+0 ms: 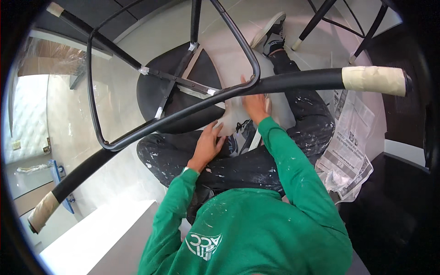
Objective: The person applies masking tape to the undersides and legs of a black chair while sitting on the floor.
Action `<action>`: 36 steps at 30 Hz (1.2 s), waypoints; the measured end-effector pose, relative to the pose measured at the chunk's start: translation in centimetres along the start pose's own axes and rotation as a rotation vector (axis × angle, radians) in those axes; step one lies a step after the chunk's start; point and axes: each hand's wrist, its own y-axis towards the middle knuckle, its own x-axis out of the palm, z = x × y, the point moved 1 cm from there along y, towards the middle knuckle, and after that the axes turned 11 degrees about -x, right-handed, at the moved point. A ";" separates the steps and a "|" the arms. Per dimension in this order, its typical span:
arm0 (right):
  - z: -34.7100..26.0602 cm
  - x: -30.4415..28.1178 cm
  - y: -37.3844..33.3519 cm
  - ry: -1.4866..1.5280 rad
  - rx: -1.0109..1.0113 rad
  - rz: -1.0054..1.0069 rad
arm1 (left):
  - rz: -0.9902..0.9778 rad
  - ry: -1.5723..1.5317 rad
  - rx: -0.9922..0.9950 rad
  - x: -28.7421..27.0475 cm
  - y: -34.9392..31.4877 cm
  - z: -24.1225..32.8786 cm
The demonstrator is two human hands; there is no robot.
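Nearest, the left hand [207, 147] has its fingers loosely bent at the near edge of a pale sheet [229, 75]; I cannot tell whether it pinches it. Newspaper [350, 133] lies to the right. Farther, the right hand [256, 106] is over the sheet, partly behind a stool bar, its grip unclear. The sheet lies right of the upturned black stool [183, 112], with 3 taped leg ends visible.

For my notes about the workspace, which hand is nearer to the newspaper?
The right. The right hand is left of the newspaper, with the right knee between them; the left hand is farther left, near the stool's black seat.
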 end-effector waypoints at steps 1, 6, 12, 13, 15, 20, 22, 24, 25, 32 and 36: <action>-0.9 -0.7 -0.5 -0.040 -0.054 0.087 | 0.012 -0.047 -0.053 -1.3 -0.7 0.4; -4.0 5.2 -3.9 0.670 0.445 0.068 | 0.316 -0.401 -0.333 -5.2 -4.3 -3.4; -4.3 8.5 -3.8 0.733 0.629 0.139 | 0.707 -0.955 -0.564 -9.7 -6.1 -8.2; -3.5 9.5 -4.0 0.775 0.668 0.162 | 0.743 -0.937 -0.498 -10.6 -5.2 -7.4; -2.5 11.1 -4.1 0.896 0.742 0.194 | 0.824 -0.894 -0.371 -12.2 -3.7 -6.3; -2.0 11.6 -3.3 1.120 0.888 0.111 | 0.564 -0.635 -0.396 -14.5 -0.8 -8.8; -1.9 11.0 -2.4 1.114 0.883 0.043 | 0.516 -0.596 -0.394 -14.4 -0.3 -9.3; -1.7 10.5 -1.4 1.091 0.861 0.012 | 0.537 -0.720 -0.374 -13.7 -0.1 -9.5; -1.7 10.5 -0.9 1.075 0.840 0.009 | 0.521 -0.659 -0.409 -13.8 -0.2 -10.1; 3.8 11.2 2.6 0.896 0.712 0.106 | 0.548 -0.469 -0.296 -12.6 2.3 -6.1; 6.0 9.6 4.6 0.768 0.600 0.119 | 0.427 -0.576 -0.308 -12.0 2.9 -1.9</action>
